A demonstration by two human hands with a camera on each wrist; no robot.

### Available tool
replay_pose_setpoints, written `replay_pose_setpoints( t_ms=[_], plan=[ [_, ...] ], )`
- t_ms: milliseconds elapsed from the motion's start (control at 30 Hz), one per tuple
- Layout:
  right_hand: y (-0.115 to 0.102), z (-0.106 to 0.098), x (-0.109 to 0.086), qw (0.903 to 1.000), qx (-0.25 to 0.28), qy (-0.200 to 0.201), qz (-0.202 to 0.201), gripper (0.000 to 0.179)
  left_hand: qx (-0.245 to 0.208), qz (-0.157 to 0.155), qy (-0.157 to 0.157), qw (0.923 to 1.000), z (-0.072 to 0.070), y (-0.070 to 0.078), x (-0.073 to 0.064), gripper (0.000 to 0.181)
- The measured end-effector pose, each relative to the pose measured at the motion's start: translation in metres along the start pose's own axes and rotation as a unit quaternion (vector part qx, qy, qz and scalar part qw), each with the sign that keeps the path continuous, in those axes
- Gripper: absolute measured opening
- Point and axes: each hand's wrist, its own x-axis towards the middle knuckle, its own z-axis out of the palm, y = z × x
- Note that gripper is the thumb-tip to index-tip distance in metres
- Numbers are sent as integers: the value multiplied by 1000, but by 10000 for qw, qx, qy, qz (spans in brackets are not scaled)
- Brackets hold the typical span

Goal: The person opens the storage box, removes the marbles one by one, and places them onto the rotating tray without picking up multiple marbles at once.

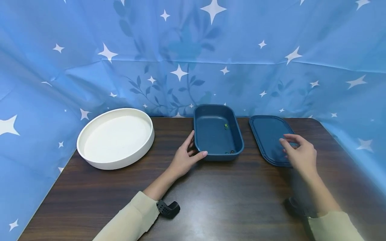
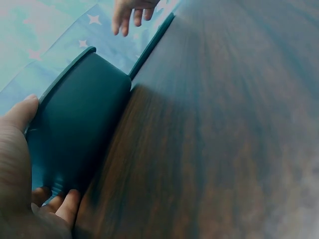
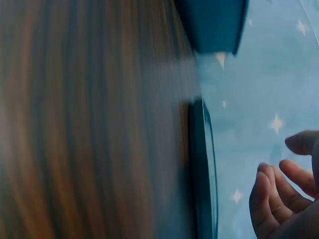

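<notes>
Light sleeves point(image 1: 129, 214): enter from the bottom of the head view, cut off there on both sides.
Wrist straps point(image 1: 168, 209): dark and plain on the left; smeared on the right, hard to make out.
Table point(image 1: 217, 197): dark wood, running broad between the forearms — widest room for moving — with some glare; cut off at the bottom.
Left hand point(image 1: 184, 159): grips the blue container point(image 1: 220, 156) at the near left corner, with thumb over the rim and bent fingers against the outer side; cut off in the left wrist view.
Right hand point(image 1: 301, 155): hovers over the right part of the blue lid point(image 1: 269, 139), with fingers loosely bent, a small gap to the thumb and nothing seen in it; cut off at the edge of the right wrist view.
White dish point(image 1: 116, 139): rests at far left, over part of the table's side edge, with wood between it and the left hand.
Blue container: stands upright and open-topped near the back edge, between dish and lid; contact with the cloth behind impossible to tell.
Small brown thing point(image 1: 232, 151): sits in the container's near right corner, too small to identify.
Small green thing point(image 1: 226, 126): lies farther back inside, near the right wall, equally unclear.
Blue lid: lies flat beside the container across a narrow strip of wood, partly hidden by the right hand.
Starred cloth point(image 1: 181, 40): hangs beyond the back edge, cut off above.
</notes>
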Motion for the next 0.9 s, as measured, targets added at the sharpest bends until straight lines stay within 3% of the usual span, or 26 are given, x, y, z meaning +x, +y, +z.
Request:
replay_pose_setpoints(
  t_ms=[167, 267, 333, 533, 733, 833, 900],
  plan=[
    [-20, 13, -9, 9960, 228, -472, -724, 50, -649, -505, 175, 9965, 0, 7, -6, 79],
    [-31, 23, -11, 9921, 458, -710, -931, 50, -970, -708, 270, 9924, -4, 13, -12, 74],
    [-38, 30, -12, 9897, 601, -849, -983, 50, -937, -706, 323, 9926, -9, 17, -17, 72],
    [-59, 55, -7, 9845, 845, -1109, -1060, 50, -551, -759, 669, 9933, -33, 29, -26, 55],
    [-69, 78, 1, 9849, 841, -949, -1180, 45, -238, -521, 925, 9941, -69, 46, -38, 43],
    [-68, 85, 2, 9859, 915, -877, -1090, 44, 466, -207, 1165, 9919, -91, 52, -41, 43],
    [-67, 87, 2, 9863, 951, -847, -1044, 44, 1230, 48, 1401, 9824, -107, 55, -43, 43]
  ],
)
